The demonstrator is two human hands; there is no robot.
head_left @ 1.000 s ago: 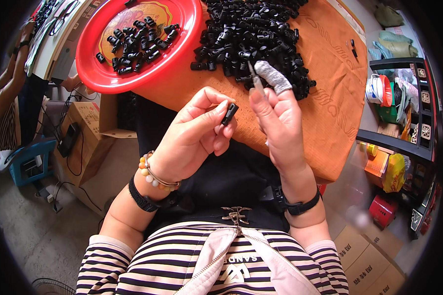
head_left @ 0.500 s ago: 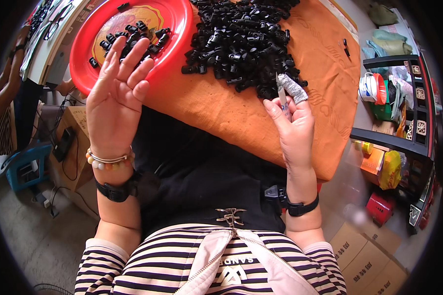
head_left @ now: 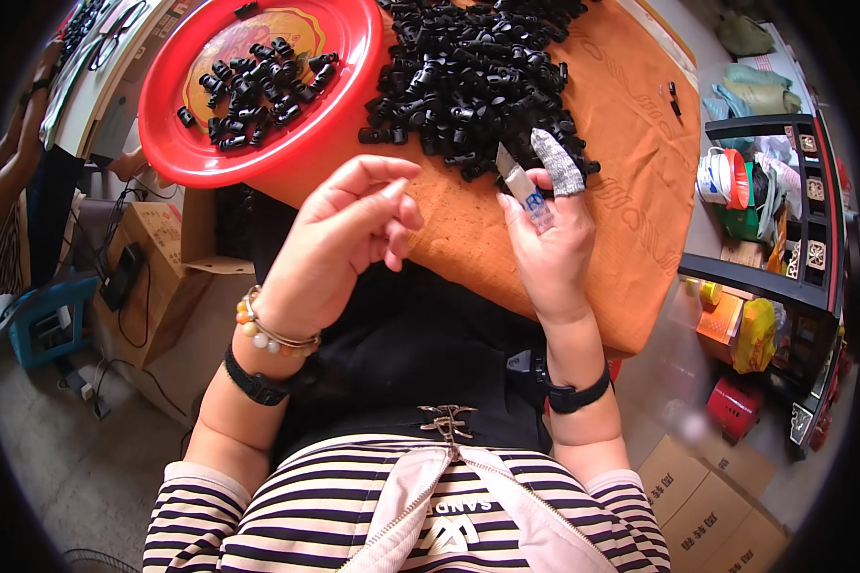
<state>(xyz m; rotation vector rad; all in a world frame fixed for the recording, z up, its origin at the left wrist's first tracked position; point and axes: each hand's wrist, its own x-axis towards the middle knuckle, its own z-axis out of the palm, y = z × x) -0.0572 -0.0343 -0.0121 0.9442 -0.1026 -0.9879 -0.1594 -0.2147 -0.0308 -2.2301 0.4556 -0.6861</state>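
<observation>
Since the earlier frame, the left hand (head_left: 339, 244) has dropped from its raised, spread position over the red tray (head_left: 167, 158) and now sits at about 7 o'clock from the pile of black plastic parts (head_left: 473, 91). Its fingers are loosely curled, thumb and forefinger extended but not meeting; nothing is held in it.

Right hand (head_left: 549, 244): position nearly unchanged, at 5 o'clock from the pile, at the pile's near edge. It is closed around a small blade (head_left: 518, 180), whose tip points toward 11 o'clock. The forefinger is raised and covered by a grey knitted finger cot (head_left: 556, 160), which touches the nearest black parts.

Work surface: orange cloth (head_left: 631, 143) carrying the pile at 12 o'clock. The red tray lies at 10 o'clock, overlapping the cloth's left edge, and contains a smaller group of black parts (head_left: 253, 86).

Wrists: bead bracelet (head_left: 272, 329) and black band on the left; black band (head_left: 578, 393) on the right.
</observation>
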